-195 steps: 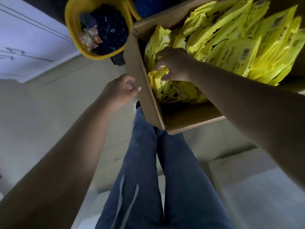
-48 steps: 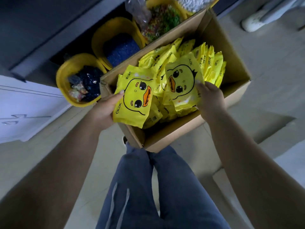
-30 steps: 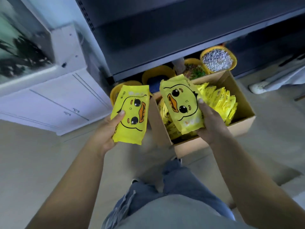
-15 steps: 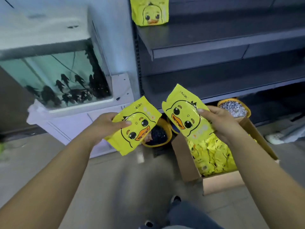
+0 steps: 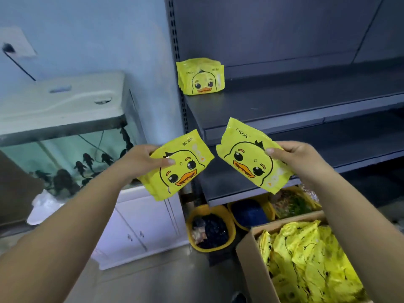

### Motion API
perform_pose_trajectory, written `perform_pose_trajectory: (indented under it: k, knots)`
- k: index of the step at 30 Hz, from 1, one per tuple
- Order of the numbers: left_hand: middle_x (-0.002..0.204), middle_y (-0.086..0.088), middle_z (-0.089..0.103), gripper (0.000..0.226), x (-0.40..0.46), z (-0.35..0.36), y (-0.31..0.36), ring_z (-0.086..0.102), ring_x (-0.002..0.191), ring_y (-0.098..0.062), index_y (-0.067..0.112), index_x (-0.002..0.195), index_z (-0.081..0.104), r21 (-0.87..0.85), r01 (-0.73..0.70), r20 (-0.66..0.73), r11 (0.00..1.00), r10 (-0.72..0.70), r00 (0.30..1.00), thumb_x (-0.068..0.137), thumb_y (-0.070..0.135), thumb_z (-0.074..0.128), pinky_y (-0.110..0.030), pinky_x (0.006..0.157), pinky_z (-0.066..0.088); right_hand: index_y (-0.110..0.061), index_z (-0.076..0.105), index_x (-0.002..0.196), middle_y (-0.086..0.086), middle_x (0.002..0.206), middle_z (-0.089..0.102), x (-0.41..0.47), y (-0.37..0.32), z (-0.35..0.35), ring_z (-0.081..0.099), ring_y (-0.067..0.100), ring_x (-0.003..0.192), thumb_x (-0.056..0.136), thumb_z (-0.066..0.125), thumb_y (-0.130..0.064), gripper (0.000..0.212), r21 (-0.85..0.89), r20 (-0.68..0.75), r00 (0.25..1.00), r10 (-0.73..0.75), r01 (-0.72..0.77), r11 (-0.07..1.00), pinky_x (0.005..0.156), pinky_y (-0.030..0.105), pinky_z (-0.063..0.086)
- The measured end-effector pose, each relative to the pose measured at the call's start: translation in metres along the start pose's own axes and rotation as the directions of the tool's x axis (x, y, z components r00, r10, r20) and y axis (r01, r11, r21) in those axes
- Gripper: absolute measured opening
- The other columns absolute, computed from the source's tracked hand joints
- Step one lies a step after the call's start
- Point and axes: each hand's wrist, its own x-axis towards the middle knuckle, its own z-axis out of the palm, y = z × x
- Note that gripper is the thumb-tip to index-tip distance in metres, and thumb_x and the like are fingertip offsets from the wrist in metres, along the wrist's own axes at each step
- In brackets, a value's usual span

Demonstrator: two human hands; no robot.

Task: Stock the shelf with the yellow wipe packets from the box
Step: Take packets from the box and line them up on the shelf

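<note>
Shelf [image 5: 284, 106] nearer now; hands [image 5: 140, 160] raised packets [image 5: 177, 167].

head: one view | faces forward-down | near shelf [image 5: 284, 101]

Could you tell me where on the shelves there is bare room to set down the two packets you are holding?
The upper shelf is bare to the right of the packets already standing by its left upright. The shelf below shows nothing on it either. It is crowded under the shelves: yellow tubs and the open box.
</note>
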Motion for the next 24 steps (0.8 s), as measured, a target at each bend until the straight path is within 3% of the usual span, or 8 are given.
perform_pose_trajectory:
  k: [4, 10, 15, 17, 22, 24]
  knots:
    - [0.065, 0.011, 0.065, 0.011, 0.062, -0.010, 0.038, 0.059, 0.062, -0.007, 0.024, 0.074, 0.063, 0.132, -0.056, -0.039, 0.990, 0.062, 0.997, 0.076, 0.029, 0.073, -0.019, 0.056, 0.045, -0.024, 0.069, 0.082, -0.010, 0.063, 0.071, 0.059, -0.011, -0.018, 0.065, 0.004, 0.053, 0.084, 0.062, -0.014, 0.012, 0.027, 0.049, 0.998, -0.030, 0.029, 0.999, 0.046, 0.013, 0.048]
    - [0.073, 0.009, 0.061, 0.014, 0.154, -0.023, 0.099, 0.056, 0.066, -0.007, 0.020, 0.081, 0.062, 0.204, -0.112, -0.089, 0.972, 0.133, 0.987, 0.077, 0.031, 0.072, -0.018, 0.056, 0.042, -0.023, 0.072, 0.084, -0.004, 0.070, 0.074, 0.140, -0.031, -0.045, 0.069, 0.010, 0.060, 0.081, 0.064, -0.015, 0.012, 0.013, 0.092, 0.994, -0.057, 0.056, 0.998, 0.052, 0.021, 0.055]
    - [0.071, 0.004, 0.057, 0.015, 0.212, -0.019, 0.129, 0.052, 0.065, -0.011, 0.017, 0.077, 0.063, 0.218, -0.161, -0.043, 0.963, 0.174, 0.984, 0.078, 0.030, 0.071, -0.016, 0.054, 0.037, -0.019, 0.072, 0.089, -0.001, 0.071, 0.074, 0.183, -0.040, -0.053, 0.068, 0.009, 0.059, 0.083, 0.063, -0.014, 0.012, -0.029, 0.131, 0.991, -0.037, 0.041, 0.999, 0.049, 0.017, 0.050]
    - [0.062, 0.004, 0.048, 0.023, 0.230, -0.019, 0.138, 0.045, 0.058, -0.010, 0.017, 0.065, 0.056, 0.248, -0.177, -0.022, 0.952, 0.188, 0.982, 0.078, 0.028, 0.071, -0.014, 0.047, 0.032, -0.020, 0.072, 0.088, -0.002, 0.069, 0.073, 0.195, -0.044, -0.053, 0.067, 0.008, 0.058, 0.084, 0.062, -0.013, 0.012, -0.040, 0.137, 0.990, -0.019, 0.024, 0.999, 0.048, 0.016, 0.049]
    - [0.066, 0.001, 0.049, 0.022, 0.278, -0.019, 0.147, 0.046, 0.065, -0.012, 0.013, 0.069, 0.061, 0.348, -0.222, 0.030, 0.911, 0.226, 0.974, 0.076, 0.030, 0.073, -0.019, 0.052, 0.031, -0.023, 0.072, 0.081, -0.004, 0.072, 0.074, 0.218, -0.049, -0.053, 0.068, 0.007, 0.063, 0.082, 0.065, -0.013, 0.012, -0.113, 0.131, 0.991, -0.017, 0.031, 0.993, 0.058, 0.015, 0.053]
    - [0.060, 0.003, 0.044, 0.026, 0.295, -0.020, 0.150, 0.042, 0.060, -0.010, 0.015, 0.063, 0.056, 0.399, -0.229, 0.029, 0.888, 0.238, 0.971, 0.076, 0.030, 0.073, -0.022, 0.050, 0.028, -0.024, 0.073, 0.081, -0.006, 0.075, 0.074, 0.224, -0.051, -0.053, 0.069, 0.006, 0.068, 0.080, 0.067, -0.013, 0.012, -0.126, 0.130, 0.991, -0.025, 0.041, 0.991, 0.061, 0.013, 0.052]
